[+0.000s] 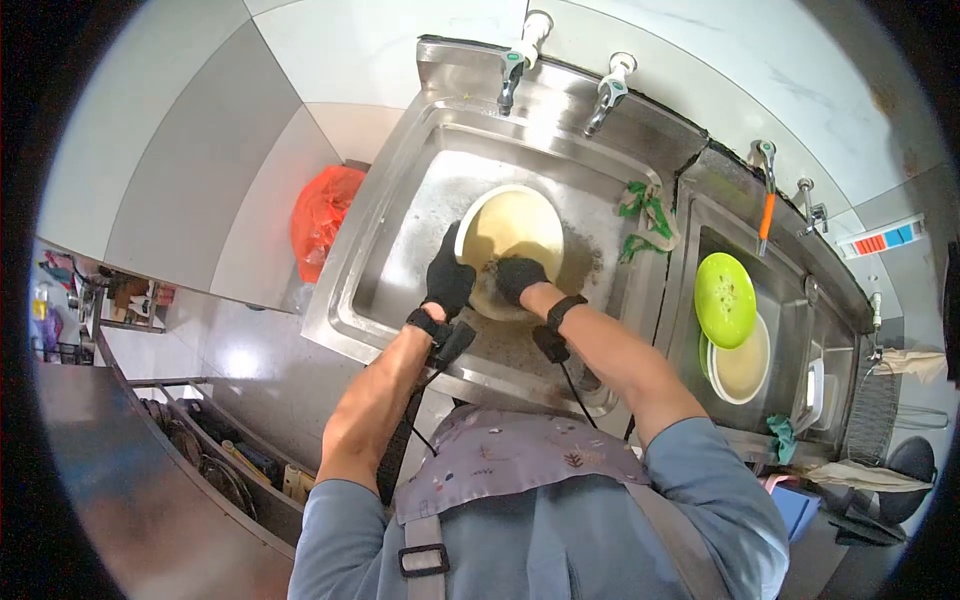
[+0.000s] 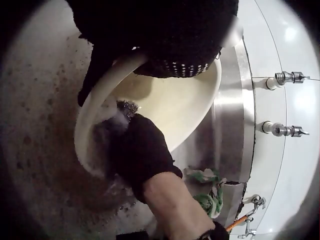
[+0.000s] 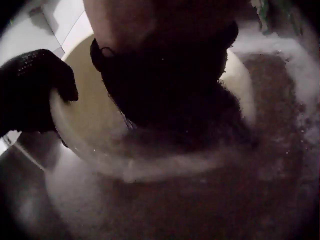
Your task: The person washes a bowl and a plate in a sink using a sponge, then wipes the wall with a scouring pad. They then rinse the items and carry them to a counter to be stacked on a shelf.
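Observation:
A cream basin (image 1: 520,215) sits tilted in soapy, murky water in the left sink (image 1: 400,215). My left hand (image 1: 452,275), in a black glove, grips the basin's left rim, with the thumb over the inner side in the right wrist view. Inside the basin, my right hand (image 1: 520,280), also black-gloved, presses a dark, rough scouring pad (image 2: 128,108) against the wall near the waterline. The pad is mostly hidden under the fingers. In the right wrist view the back of the right hand (image 3: 170,95) covers much of the basin.
A green and white rag (image 1: 650,218) lies on the sink's right side. Taps (image 1: 511,80) line the back wall. The right-hand sink holds a lime green colander (image 1: 725,300) and another cream basin (image 1: 742,375). An orange-red plastic bag (image 1: 325,220) is left of the sink.

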`<control>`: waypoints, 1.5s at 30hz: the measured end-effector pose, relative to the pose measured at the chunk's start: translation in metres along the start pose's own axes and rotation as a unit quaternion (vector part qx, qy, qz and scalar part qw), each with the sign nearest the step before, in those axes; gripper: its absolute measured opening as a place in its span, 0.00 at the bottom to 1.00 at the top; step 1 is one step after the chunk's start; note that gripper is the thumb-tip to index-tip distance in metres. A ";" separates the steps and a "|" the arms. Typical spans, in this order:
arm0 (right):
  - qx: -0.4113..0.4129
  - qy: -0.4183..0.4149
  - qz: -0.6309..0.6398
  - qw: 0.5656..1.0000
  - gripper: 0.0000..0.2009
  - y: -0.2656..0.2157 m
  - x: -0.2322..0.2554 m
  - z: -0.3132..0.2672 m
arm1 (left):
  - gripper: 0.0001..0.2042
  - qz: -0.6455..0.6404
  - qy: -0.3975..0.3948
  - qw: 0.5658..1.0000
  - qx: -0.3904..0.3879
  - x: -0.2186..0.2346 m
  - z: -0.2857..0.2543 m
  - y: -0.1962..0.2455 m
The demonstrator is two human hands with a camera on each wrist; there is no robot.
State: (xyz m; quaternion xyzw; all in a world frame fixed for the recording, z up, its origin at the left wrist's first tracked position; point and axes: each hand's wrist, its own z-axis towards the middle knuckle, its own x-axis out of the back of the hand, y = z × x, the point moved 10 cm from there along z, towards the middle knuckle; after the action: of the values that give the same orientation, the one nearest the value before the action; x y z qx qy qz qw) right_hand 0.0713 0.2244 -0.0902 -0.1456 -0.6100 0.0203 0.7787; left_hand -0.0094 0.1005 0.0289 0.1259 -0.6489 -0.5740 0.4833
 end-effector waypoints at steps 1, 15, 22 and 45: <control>-0.042 -0.078 0.081 0.993 0.18 -0.015 0.017 0.008 | 0.32 0.003 0.000 1.000 -0.001 -0.002 0.000 -0.008; -0.127 -0.014 0.224 0.966 0.20 0.026 -0.012 0.062 | 0.29 -0.185 -0.064 0.981 0.005 0.001 0.015 -0.023; -0.114 -0.249 -0.010 0.962 0.27 -0.017 0.053 0.090 | 0.25 -0.240 -0.120 0.963 0.014 -0.024 0.011 -0.016; -0.028 0.133 0.277 0.951 0.21 0.021 0.023 0.044 | 0.32 -0.154 -0.106 0.982 -0.012 -0.014 0.009 -0.016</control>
State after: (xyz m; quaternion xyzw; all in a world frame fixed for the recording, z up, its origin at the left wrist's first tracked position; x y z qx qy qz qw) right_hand 0.0378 0.2579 -0.0638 -0.3320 -0.4365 0.1987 0.8122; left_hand -0.0157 0.1113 0.0096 0.1569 -0.6627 -0.6591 0.3189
